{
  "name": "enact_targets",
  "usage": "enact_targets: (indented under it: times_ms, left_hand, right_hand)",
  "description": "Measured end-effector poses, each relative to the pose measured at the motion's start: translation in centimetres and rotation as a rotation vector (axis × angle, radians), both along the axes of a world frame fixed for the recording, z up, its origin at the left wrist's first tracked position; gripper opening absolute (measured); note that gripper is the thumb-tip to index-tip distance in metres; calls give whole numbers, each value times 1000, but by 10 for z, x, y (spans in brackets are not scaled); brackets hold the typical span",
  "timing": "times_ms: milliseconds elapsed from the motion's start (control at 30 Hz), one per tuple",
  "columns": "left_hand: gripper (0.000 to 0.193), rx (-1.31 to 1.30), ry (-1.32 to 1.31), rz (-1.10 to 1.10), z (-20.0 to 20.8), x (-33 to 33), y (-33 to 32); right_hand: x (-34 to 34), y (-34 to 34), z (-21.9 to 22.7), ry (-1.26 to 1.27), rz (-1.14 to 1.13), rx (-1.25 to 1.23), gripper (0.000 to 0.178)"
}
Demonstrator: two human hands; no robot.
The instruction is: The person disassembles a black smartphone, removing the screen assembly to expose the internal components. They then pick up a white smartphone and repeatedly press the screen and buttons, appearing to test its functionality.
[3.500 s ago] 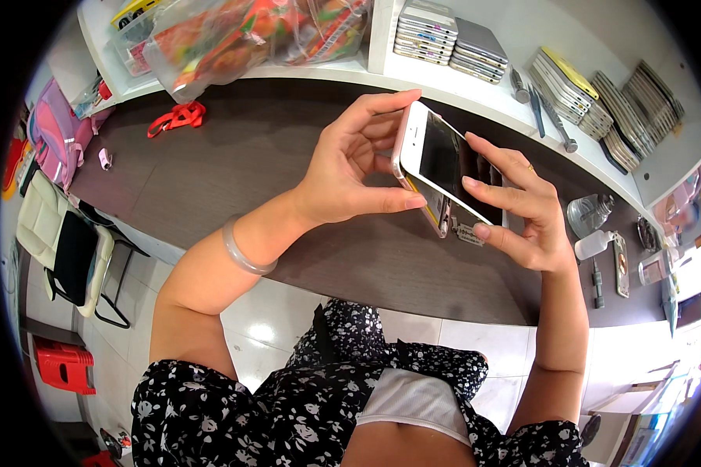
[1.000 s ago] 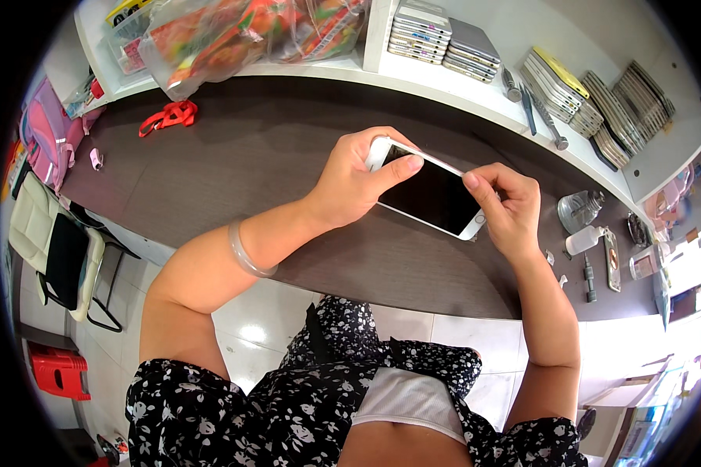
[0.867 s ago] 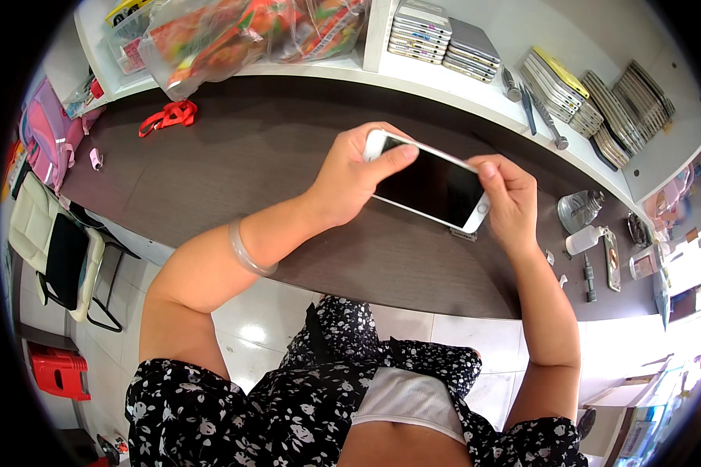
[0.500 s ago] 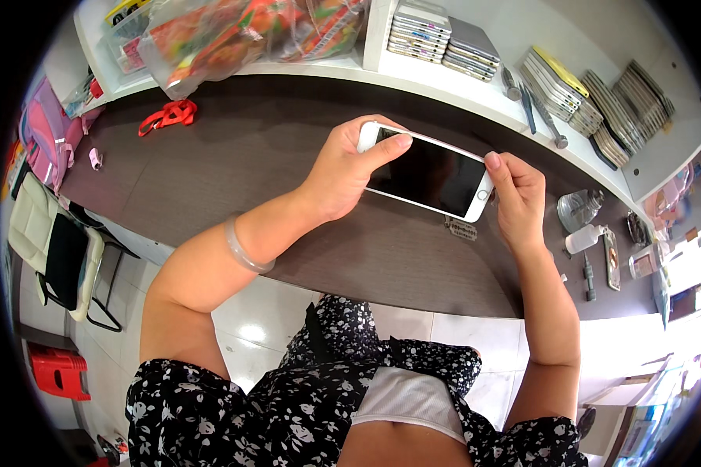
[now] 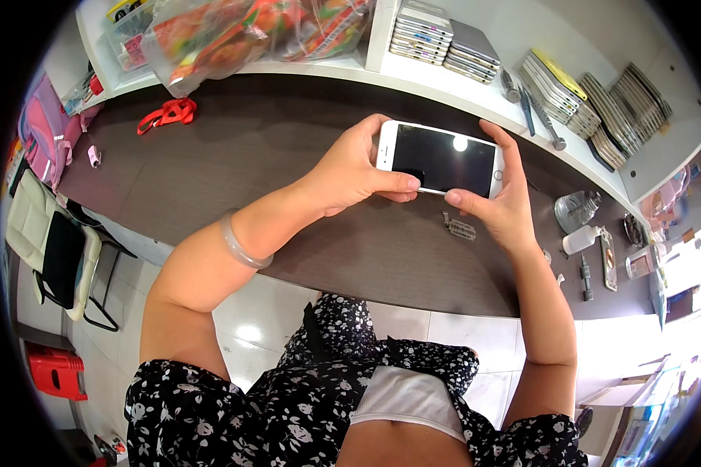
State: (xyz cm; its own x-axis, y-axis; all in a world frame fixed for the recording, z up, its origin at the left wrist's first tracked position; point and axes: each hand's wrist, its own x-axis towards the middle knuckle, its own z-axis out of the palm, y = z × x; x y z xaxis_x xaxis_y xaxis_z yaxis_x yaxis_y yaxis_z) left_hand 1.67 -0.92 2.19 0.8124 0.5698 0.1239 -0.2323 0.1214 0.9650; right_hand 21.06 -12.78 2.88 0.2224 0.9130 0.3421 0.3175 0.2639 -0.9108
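Note:
A white smartphone [image 5: 444, 159] with a dark screen is held sideways above the brown table, its round button toward the right. My left hand [image 5: 358, 167] grips its left end, thumb along the near edge. Around the right end closes my right hand [image 5: 510, 198], the thumb at the near corner and the index finger at the far corner. A bright round reflection shows on the glass. Below the phone, a razor blade [image 5: 460, 227] lies flat on the tabletop [image 5: 366, 249]. A translucent bangle [image 5: 241, 243] circles my left forearm.
Stacked phones [image 5: 472, 50] fill a white shelf [image 5: 475, 89] at the back, beside tweezers [image 5: 527, 109] and a screwdriver [image 5: 549, 123]. To the right stand a glass jar [image 5: 576, 208], a white bottle [image 5: 582, 239] and another phone [image 5: 608, 261]. A red strap [image 5: 167, 115] lies at left.
The phone has turned level and tilted, now catching a light reflection. My left thumb has moved from the screen to the near edge, and my right hand has shifted its grip around the corners.

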Motion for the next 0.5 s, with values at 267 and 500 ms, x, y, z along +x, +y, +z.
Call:
enact_targets:
  times_ms: [267, 500]
  left_hand:
    - [47, 111, -16, -20, -15, 4, 6]
    - [48, 113, 22, -24, -12, 2, 4]
  right_hand:
    - [-13, -6, 6, 30, -27, -84, 82]
    - [-8, -6, 3, 37, -6, -88, 75]
